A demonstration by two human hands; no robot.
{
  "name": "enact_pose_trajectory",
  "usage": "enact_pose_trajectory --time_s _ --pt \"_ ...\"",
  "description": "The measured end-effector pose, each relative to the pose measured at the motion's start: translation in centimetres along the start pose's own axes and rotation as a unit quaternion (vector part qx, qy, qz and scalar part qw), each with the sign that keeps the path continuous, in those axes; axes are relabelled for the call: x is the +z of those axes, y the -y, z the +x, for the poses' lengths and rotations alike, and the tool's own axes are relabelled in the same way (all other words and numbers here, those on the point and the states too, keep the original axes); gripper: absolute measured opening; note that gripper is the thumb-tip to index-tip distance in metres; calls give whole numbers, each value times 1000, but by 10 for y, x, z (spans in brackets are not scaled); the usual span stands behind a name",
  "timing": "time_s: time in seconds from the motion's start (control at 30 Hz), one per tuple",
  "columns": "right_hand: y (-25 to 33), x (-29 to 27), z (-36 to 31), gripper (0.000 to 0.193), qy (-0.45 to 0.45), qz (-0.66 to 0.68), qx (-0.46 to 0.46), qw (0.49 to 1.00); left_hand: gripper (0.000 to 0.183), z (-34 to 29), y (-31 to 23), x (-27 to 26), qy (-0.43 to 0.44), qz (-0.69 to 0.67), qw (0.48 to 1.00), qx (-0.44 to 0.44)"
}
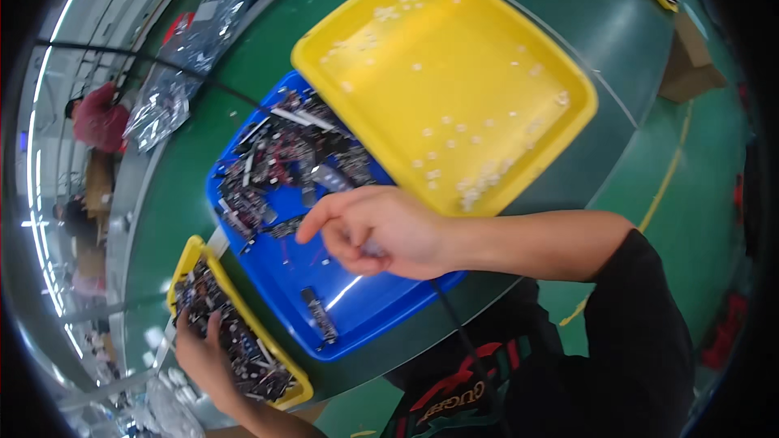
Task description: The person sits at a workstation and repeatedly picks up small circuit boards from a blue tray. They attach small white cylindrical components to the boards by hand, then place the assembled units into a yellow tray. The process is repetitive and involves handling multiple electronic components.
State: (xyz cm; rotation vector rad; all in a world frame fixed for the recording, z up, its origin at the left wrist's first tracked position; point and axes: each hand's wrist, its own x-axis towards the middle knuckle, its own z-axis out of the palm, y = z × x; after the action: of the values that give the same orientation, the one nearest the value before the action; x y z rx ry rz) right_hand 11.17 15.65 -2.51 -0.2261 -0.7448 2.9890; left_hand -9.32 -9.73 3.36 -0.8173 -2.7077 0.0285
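Observation:
My right hand [369, 231] is above the blue tray [377, 328], its index finger stretched out and the other fingers curled in. Something pale shows at the curled fingers, too blurred to name. Strip-like dark circuit boards [272, 162] with some wires lie heaped in the far left part of this tray. One separate board strip [319, 316] lies near its front edge. At the lower left, my left hand [203, 361] reaches over a narrow yellow bin [302, 389] full of small dark parts [243, 349]. Its thumb and fingers are apart, with nothing visible between them.
A large yellow tray [479, 57] with scattered small white pieces overlaps the blue tray's far right side. Clear plastic bags [174, 89] lie at the far left. A cardboard box [690, 65] is at the right. A person in red [101, 118] is farther off, left.

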Motion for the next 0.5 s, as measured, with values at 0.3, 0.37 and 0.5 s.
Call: enact_pose_trajectory --time_s 0.3,0.37,0.5 --pt "-6 -2 0 36 18 -2 20 1000 17 -1 -24 7 28 -52 998 17" --pt "-6 -2 0 37 14 20 32 999 20 -3 -21 7 42 -68 997 17" --pt "4 3 1 35 -30 5 67 997 23 -7 -26 0 58 -86 995 0"
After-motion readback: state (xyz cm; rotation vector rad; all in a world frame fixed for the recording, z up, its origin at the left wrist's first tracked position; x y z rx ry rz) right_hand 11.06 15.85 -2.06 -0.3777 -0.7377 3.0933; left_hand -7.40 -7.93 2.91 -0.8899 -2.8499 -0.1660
